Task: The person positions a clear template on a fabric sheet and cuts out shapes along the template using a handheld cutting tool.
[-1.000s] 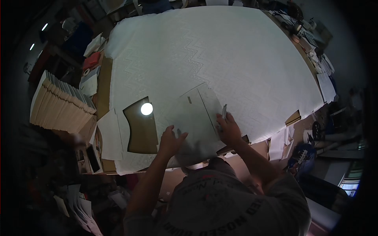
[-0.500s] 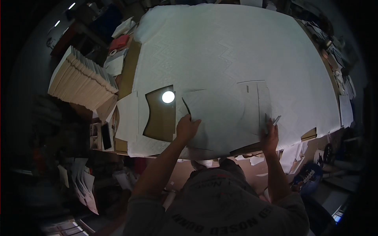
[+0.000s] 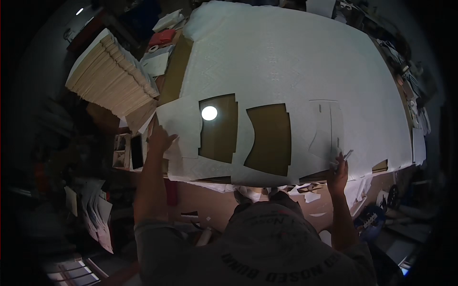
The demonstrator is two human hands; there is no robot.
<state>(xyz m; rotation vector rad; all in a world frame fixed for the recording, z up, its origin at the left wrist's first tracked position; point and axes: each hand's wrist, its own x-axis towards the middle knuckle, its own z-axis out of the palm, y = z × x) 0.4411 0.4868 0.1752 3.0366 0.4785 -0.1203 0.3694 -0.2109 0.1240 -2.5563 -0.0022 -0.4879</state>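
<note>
My left hand [image 3: 161, 139] is at the table's left side, its fingers at the edge of a cut white piece [image 3: 183, 121] with the thumb stuck out to the right. A slim silver craft knife [image 3: 348, 155] points up and right from my right hand [image 3: 339, 172]. That hand rests by the lower edge of a pale pattern piece [image 3: 324, 126] lying on the white patterned material [image 3: 267, 57]. Between my hands two curved openings, the left one [image 3: 219, 138] and the right one [image 3: 271, 143], show brown board underneath.
A tall stack of pale sheets [image 3: 109, 76] leans at the left. Near it are a red object [image 3: 163, 36], a tape roll [image 3: 153, 48] and a small wooden box [image 3: 121, 151] beside a dark phone-like slab [image 3: 137, 151]. White scraps [image 3: 312, 196] lie on the floor.
My left hand has moved left with the cut white piece, baring the second opening in the material. My right hand still has the knife near the pattern piece. The view has shifted.
</note>
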